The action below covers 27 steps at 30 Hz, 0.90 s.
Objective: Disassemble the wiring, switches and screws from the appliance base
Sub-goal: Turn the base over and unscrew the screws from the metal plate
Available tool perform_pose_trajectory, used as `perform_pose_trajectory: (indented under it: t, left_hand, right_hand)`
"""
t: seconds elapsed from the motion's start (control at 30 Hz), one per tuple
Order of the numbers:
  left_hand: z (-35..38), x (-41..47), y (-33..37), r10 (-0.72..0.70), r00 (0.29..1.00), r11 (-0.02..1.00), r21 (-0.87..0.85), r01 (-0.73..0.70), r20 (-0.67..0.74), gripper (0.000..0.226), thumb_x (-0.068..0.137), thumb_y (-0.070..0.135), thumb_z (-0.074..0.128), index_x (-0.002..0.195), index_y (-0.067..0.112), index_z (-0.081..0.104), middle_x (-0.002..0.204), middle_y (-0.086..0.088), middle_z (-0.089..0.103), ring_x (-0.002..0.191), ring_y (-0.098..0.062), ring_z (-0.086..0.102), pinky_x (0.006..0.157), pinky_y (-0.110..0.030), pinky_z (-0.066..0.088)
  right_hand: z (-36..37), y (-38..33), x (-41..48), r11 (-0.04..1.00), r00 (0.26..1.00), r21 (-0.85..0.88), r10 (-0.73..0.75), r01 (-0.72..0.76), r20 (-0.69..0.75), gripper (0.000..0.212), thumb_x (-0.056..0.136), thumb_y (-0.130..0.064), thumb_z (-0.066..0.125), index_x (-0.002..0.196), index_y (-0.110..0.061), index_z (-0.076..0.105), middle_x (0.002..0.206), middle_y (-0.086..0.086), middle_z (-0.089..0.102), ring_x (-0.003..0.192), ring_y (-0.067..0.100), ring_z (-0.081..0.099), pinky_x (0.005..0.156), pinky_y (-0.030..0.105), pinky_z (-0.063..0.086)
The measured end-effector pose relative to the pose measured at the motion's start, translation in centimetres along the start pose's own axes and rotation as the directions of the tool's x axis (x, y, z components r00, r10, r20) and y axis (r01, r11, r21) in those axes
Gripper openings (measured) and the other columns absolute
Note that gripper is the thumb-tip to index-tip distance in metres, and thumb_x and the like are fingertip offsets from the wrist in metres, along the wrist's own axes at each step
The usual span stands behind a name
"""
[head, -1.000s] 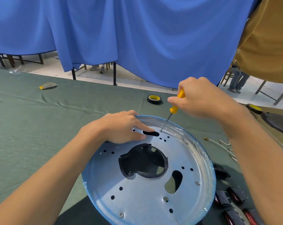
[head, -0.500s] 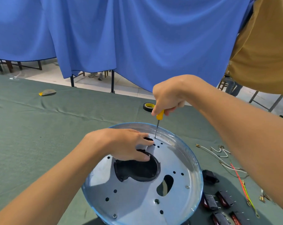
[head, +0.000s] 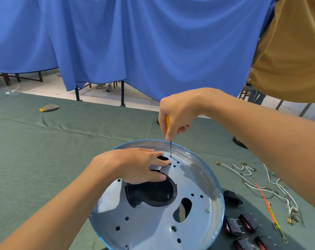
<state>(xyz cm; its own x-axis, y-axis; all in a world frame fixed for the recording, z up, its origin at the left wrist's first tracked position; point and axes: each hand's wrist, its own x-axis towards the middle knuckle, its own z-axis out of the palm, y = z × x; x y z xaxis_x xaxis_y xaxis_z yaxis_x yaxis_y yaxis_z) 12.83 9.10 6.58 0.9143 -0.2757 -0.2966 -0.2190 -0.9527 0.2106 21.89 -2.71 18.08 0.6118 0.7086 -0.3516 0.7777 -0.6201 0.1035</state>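
A round shiny metal appliance base (head: pixel 198 186) lies on the green cloth, with a black plastic part (head: pixel 153 193) in its central opening. My left hand (head: pixel 135 165) lies on the plate's far half, thumb at the opening's edge, fingers over a black slot. My right hand (head: pixel 178 112) grips a yellow-handled screwdriver (head: pixel 168 123) held upright. Its tip sits on a screw (head: pixel 170 156) near the far rim. Two more screws (head: pixel 207 210) show in the plate's near part.
Loose white, red and yellow-green wires (head: pixel 261 192) lie right of the base. Several black-and-red switches (head: pixel 241 226) sit at the lower right. A tape roll (head: pixel 158 121) is behind my right hand. A person in a tan shirt (head: pixel 293 51) stands at right.
My right hand has swung the screwdriver from a slant to upright over the far-rim screw. The view has dropped closer, and my left hand has slid slightly toward the central opening.
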Motion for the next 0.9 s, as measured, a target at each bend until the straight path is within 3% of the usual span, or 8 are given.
perform_pose_trajectory:
  t: [0.07,0.13,0.23,0.33,0.47,0.57,0.7,0.9]
  left_hand:
    - [0.0,0.0,0.0,0.003,1.000,1.000,-0.010,-0.003,-0.005,0.056,0.095,0.059,0.040,0.147,0.052,0.021,0.159,0.026,0.002,0.148,-0.002,0.001,0.121,-0.037,0.009]
    - [0.0,0.0,0.0,0.003,1.000,1.000,-0.016,-0.003,-0.008,0.055,0.096,0.059,0.040,0.147,0.052,0.021,0.159,0.026,0.003,0.148,-0.002,0.001,0.120,-0.036,0.009]
    - [0.0,-0.2,0.1,-0.009,1.000,1.000,-0.024,0.008,-0.022,0.055,0.095,0.059,0.040,0.147,0.053,0.023,0.159,0.026,0.004,0.148,-0.006,0.004,0.119,-0.036,0.012]
    - [0.0,-0.2,0.3,-0.013,0.999,1.000,-0.025,0.012,-0.043,0.054,0.095,0.059,0.041,0.147,0.052,0.025,0.159,0.026,0.007,0.148,-0.006,0.006,0.118,-0.033,0.012]
    - [-0.1,-0.2,0.6,-0.009,0.998,1.000,-0.017,0.008,-0.063,0.054,0.096,0.057,0.042,0.147,0.049,0.028,0.159,0.024,0.010,0.148,-0.006,0.008,0.116,-0.031,0.012]
    - [-0.1,-0.2,0.6,-0.004,0.998,1.000,-0.011,0.003,-0.070,0.053,0.096,0.057,0.042,0.146,0.050,0.029,0.159,0.023,0.012,0.148,-0.007,0.010,0.116,-0.031,0.013]
    - [-0.1,-0.2,0.6,-0.002,0.998,1.000,-0.013,0.001,-0.070,0.052,0.096,0.058,0.043,0.145,0.051,0.029,0.159,0.023,0.012,0.148,-0.007,0.011,0.116,-0.033,0.014]
    - [-0.1,0.1,0.4,-0.005,0.997,1.000,-0.026,0.003,-0.077,0.051,0.095,0.058,0.043,0.144,0.052,0.030,0.158,0.024,0.014,0.148,-0.009,0.013,0.116,-0.034,0.016]
  right_hand:
    - [0.3,0.3,-0.2,0.995,0.994,-0.015,0.101,-0.102,-0.044,0.057,0.083,-0.069,0.055,0.066,-0.015,0.065,0.058,-0.003,0.065,0.052,0.016,0.057,0.057,0.027,0.047]
    - [0.3,0.5,-0.2,0.977,0.979,-0.086,0.186,-0.193,-0.085,0.072,0.090,-0.072,0.036,0.058,-0.013,0.061,0.060,-0.003,0.066,0.059,0.019,0.056,0.057,0.029,0.041]
    - [0.6,0.5,-0.4,0.962,0.973,-0.157,0.210,-0.222,-0.092,0.053,0.097,-0.044,0.045,0.056,-0.017,0.064,0.064,-0.006,0.066,0.061,0.018,0.052,0.053,0.028,0.037]
    - [0.8,1.0,-0.9,0.971,0.973,-0.116,0.196,-0.211,-0.122,0.034,0.089,-0.039,0.062,0.063,-0.017,0.064,0.059,-0.006,0.061,0.062,0.020,0.053,0.052,0.025,0.037]
    - [0.8,1.4,-1.6,0.989,0.985,-0.060,0.129,-0.136,-0.117,0.011,0.080,-0.029,0.076,0.080,-0.025,0.065,0.083,-0.001,0.066,0.079,0.021,0.061,0.057,0.027,0.043]
    - [1.3,1.8,-1.6,0.991,0.989,0.027,0.130,-0.128,-0.070,0.013,0.080,-0.031,0.076,0.082,-0.026,0.065,0.084,0.000,0.069,0.078,0.022,0.063,0.061,0.029,0.047]
    - [1.8,1.6,-1.7,0.959,0.953,0.081,0.280,-0.272,-0.116,0.068,0.084,-0.075,0.045,0.061,-0.013,0.062,0.043,-0.006,0.056,0.037,0.013,0.047,0.048,0.023,0.037]
    - [1.9,1.7,-1.2,0.972,0.948,0.077,0.235,-0.224,-0.214,0.028,0.084,-0.037,0.068,0.068,-0.015,0.067,0.056,-0.004,0.063,0.061,0.018,0.056,0.052,0.024,0.040]
